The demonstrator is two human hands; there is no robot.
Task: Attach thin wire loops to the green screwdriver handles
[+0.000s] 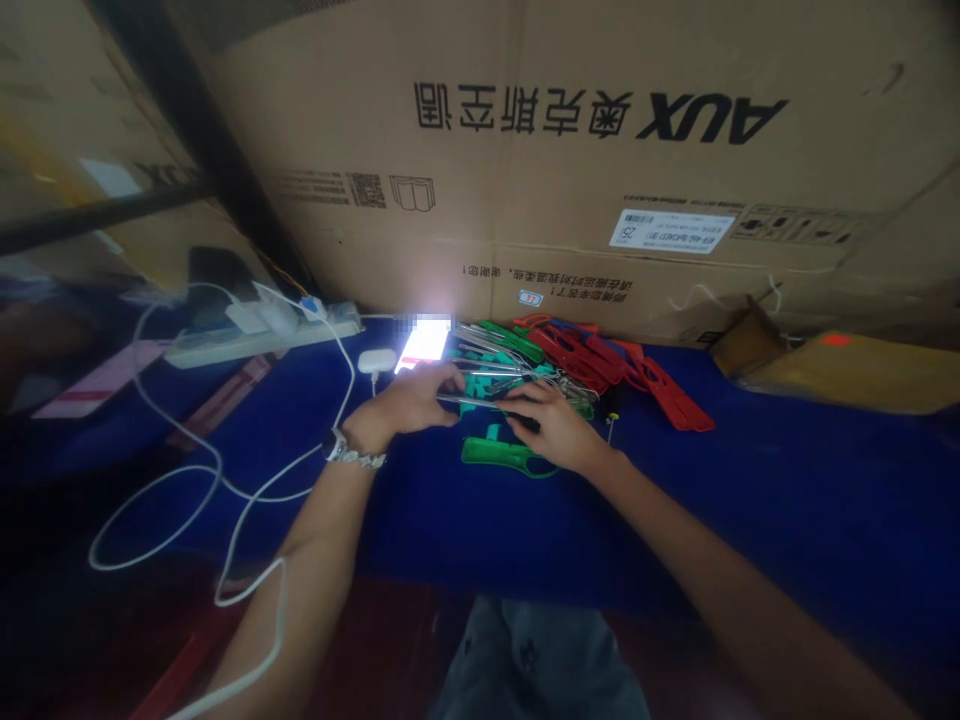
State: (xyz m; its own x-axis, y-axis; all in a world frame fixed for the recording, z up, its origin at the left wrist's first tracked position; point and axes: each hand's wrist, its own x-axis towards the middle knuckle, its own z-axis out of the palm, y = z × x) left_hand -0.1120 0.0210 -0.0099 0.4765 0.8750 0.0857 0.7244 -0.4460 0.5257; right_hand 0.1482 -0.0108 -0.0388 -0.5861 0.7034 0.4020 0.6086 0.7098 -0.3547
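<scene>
My left hand (416,400) is closed on one end of a thin, shiny metal tube (471,401). My right hand (553,422) pinches its other end, so the tube lies level between them. Just below the right fingers, a green plastic handle shell (499,453) with a trigger loop, like that of a long gas lighter, rests on the blue cloth (442,520). Beyond the hands is a heap of metal tubes (495,342), small teal plastic parts (480,383) and red handle shells (577,355). The fingertips partly cover the tube's ends.
A lit phone (424,343) and a white earbud case (376,360) are left of the heap. White cables (217,470) loop from a power strip (262,338) past my left arm. Cardboard boxes (525,230) rise behind; a yellowish packet (855,372) lies right.
</scene>
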